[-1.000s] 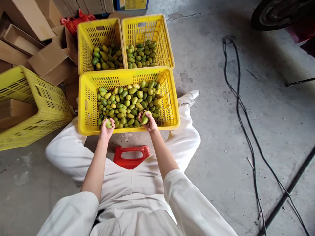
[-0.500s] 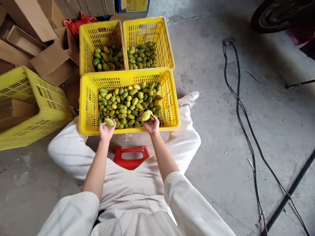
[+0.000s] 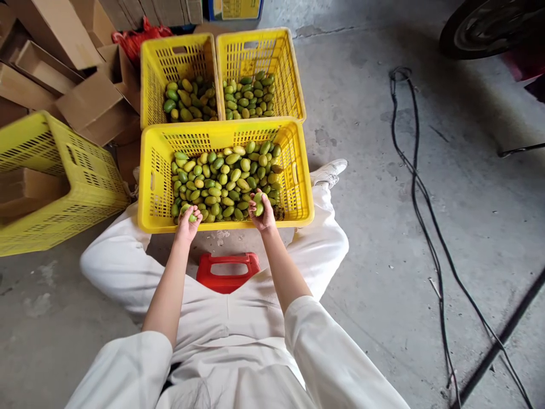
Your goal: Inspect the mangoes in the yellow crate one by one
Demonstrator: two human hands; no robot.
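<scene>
A large yellow crate [image 3: 298, 210] full of small green and yellowish mangoes [image 3: 221, 176] stands on the floor between my knees. My left hand [image 3: 187, 220] grips one green mango [image 3: 190, 215] over the crate's near left edge. My right hand [image 3: 261, 211] grips another green mango [image 3: 258, 203] just inside the near rim, right of centre. Behind this crate stand two smaller yellow crates, the left crate [image 3: 149, 79] and the right crate [image 3: 292, 79], both partly filled with mangoes.
A yellow crate [image 3: 51, 182] lies tipped on its side at the left, with cardboard boxes [image 3: 80, 96] behind it. A red stool [image 3: 225, 271] is under me. Black cables [image 3: 421, 210] run across the concrete floor at the right, near a tyre [image 3: 485, 25].
Both hands have turned their mangoes in the fingers. The hands stay at the crate's near rim; the right hand has shifted slightly farther in.
</scene>
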